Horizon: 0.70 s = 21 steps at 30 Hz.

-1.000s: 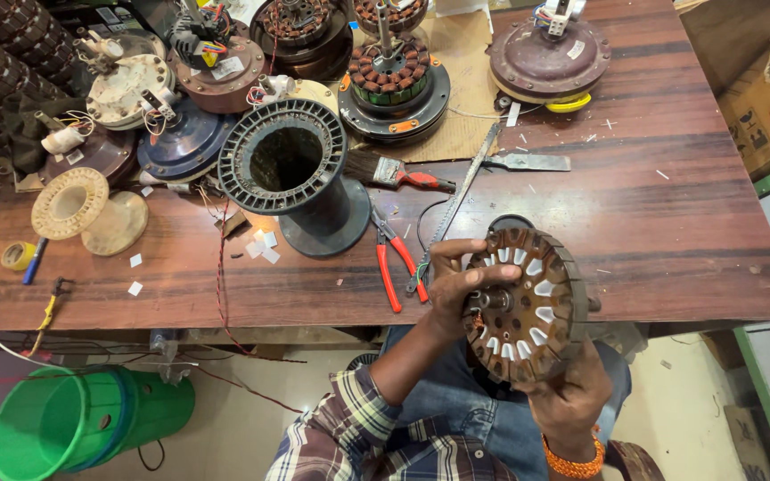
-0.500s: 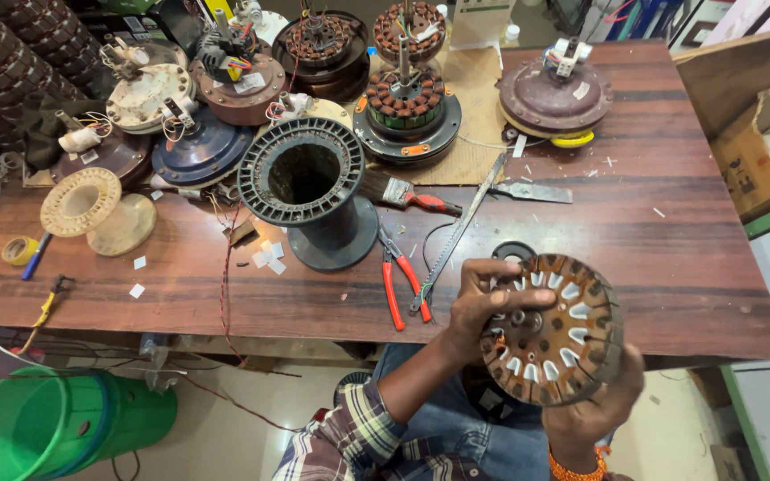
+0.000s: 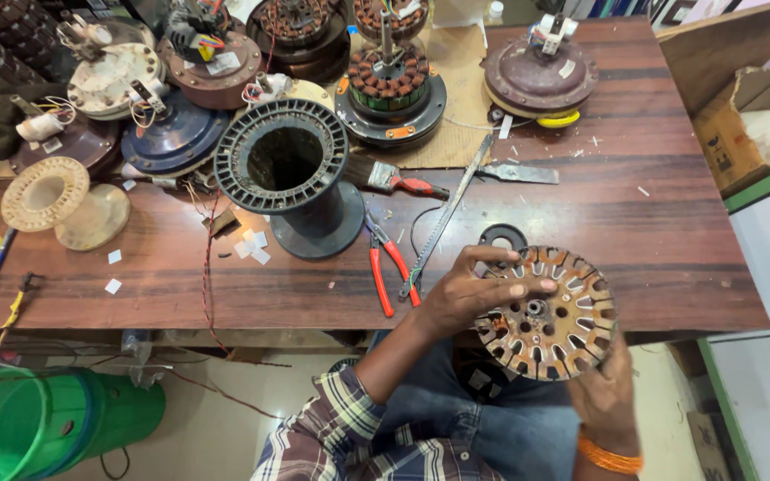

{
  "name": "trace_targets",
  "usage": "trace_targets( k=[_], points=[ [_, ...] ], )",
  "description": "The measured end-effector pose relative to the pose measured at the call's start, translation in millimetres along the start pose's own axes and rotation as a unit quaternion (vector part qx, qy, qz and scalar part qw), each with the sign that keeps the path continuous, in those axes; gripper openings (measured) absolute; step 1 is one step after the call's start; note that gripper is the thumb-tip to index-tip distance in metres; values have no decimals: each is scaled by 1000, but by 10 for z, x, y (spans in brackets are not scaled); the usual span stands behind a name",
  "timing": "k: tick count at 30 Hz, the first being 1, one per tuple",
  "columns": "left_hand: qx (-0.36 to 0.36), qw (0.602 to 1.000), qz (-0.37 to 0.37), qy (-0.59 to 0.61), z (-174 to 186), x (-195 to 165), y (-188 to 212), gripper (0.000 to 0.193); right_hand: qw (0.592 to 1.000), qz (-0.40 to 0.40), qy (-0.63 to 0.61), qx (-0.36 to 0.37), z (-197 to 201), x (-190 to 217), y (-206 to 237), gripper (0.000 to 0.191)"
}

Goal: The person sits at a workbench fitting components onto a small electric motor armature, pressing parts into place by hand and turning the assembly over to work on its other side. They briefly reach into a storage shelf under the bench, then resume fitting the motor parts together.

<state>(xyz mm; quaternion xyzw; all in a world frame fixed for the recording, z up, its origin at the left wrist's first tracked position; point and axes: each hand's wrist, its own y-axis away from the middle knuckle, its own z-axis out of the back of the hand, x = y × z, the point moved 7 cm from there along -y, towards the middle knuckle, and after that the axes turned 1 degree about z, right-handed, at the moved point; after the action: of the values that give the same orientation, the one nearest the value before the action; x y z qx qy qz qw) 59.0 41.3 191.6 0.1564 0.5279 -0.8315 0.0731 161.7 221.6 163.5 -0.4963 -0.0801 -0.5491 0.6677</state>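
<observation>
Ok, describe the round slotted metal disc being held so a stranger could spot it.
At the wooden table's near edge, both hands hold it: left hand on top, right hand beneath. The stator core is rusty brown, rimmed with slots, bare of the copper windings its neighbours carry.

Probably a fan-motor repair workshop: wooden bench (image 3: 652,223) crowded with wound stators (image 3: 389,80), pliers (image 3: 387,267), brush (image 3: 394,180).

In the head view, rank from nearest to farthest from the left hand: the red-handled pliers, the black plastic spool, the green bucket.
From the left hand:
1. Red-handled pliers, on the wooden table just left of the hand.
2. Black plastic spool, upright on the table, farther up and left.
3. Green bucket, on the floor at the lower left corner.
</observation>
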Motion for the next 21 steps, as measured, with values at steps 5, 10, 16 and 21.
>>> trace_targets(
  k=[5,10,16,21],
  points=[
    [59,975,114,182,-203,-17,135,54,847,-240,-470,-67,245,-286,-8,89],
    [65,991,103,49,-45,-176,137,78,859,-246,-445,60,136,-31,38,108],
    [190,949,213,135,250,-304,333,102,750,-248,-603,110,-423,439,182,125],
    [166,910,311,217,385,-217,477,103,690,-354,-629,48,-760,507,401,112]
  ],
)
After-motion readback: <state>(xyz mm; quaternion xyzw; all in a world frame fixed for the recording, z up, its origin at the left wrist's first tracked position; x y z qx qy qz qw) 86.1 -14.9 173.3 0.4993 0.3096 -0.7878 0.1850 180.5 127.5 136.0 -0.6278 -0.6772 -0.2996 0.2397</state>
